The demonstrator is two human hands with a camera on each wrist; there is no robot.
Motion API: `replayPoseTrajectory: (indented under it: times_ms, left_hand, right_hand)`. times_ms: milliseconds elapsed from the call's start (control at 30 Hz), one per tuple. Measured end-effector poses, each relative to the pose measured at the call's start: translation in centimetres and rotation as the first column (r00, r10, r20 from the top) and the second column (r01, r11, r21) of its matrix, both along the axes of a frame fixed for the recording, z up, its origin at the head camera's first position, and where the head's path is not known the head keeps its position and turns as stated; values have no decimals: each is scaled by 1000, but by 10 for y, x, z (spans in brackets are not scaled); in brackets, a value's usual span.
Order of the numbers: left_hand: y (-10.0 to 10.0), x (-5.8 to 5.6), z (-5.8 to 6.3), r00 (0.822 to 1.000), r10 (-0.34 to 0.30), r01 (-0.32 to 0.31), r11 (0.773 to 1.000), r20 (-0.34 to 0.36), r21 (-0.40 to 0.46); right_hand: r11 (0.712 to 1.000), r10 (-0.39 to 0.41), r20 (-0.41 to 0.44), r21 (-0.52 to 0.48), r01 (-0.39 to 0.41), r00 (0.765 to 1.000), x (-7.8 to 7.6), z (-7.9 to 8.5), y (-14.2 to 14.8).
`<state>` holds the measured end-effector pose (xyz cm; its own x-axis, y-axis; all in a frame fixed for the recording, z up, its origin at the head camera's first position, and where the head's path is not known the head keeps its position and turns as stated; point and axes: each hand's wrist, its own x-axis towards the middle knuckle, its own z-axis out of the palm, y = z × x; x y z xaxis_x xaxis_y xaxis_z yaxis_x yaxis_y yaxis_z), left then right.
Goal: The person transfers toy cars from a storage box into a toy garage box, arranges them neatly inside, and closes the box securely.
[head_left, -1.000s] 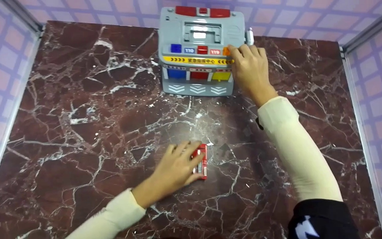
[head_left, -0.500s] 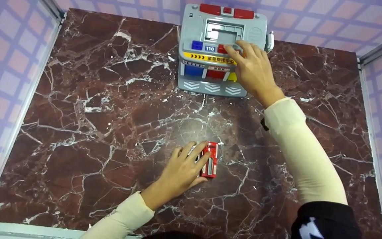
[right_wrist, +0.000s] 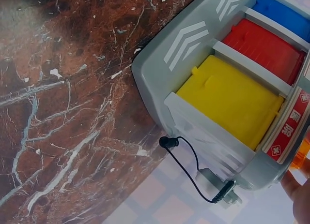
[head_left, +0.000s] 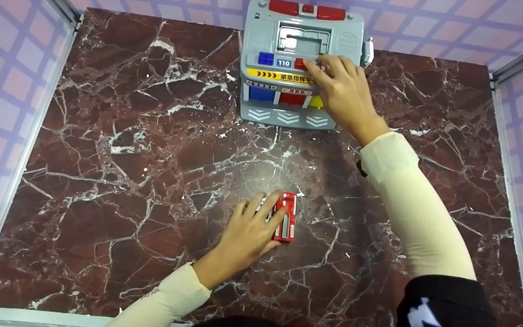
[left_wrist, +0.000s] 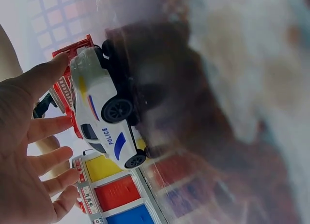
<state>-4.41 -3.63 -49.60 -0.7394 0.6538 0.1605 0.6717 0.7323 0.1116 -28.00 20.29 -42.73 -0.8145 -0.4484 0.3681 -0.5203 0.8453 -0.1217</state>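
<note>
My left hand [head_left: 250, 227] lies over a red toy fire truck [head_left: 290, 206] on the table, its extended fingers reaching across the roof and its thumb near the rear end. Beside the truck stands a white toy police car [left_wrist: 99, 108], mostly covered by the hand from above. In the left wrist view, the thumb and forefinger spread along the two vehicles. Farther back, my right hand [head_left: 345, 93] rests on the front of a grey toy emergency station [head_left: 307, 118]. Its forefinger touches the red button [head_left: 300, 64] on the sloping panel, and the hand hides the panel's right end.
The station has blue [head_left: 261, 94], red [head_left: 292, 98] and yellow [right_wrist: 230, 100] garage doors. A grey piece on a black cord [right_wrist: 186, 171] hangs at its right side. Patterned panels [head_left: 12, 54] wall in the marbled table [head_left: 152, 159].
My right hand has shifted left along the panel, from the orange button to the red one. My left fingers have drawn back slightly, showing more of the truck's roof. The head view has shifted.
</note>
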Motion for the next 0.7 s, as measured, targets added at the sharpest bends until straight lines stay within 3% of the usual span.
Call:
replayPoseTrajectory:
  times_ms: [233, 700]
  left_hand:
    - [2, 1, 1, 1000, -7, 7, 1000, 1, 2]
    - [7, 4, 4, 994, -34, 32, 999, -99, -17]
  right_hand:
    - [1000, -7, 12, 22, 6, 1000, 0, 2, 0]
    - [996, -6, 67, 90, 0, 998, -2, 3, 5]
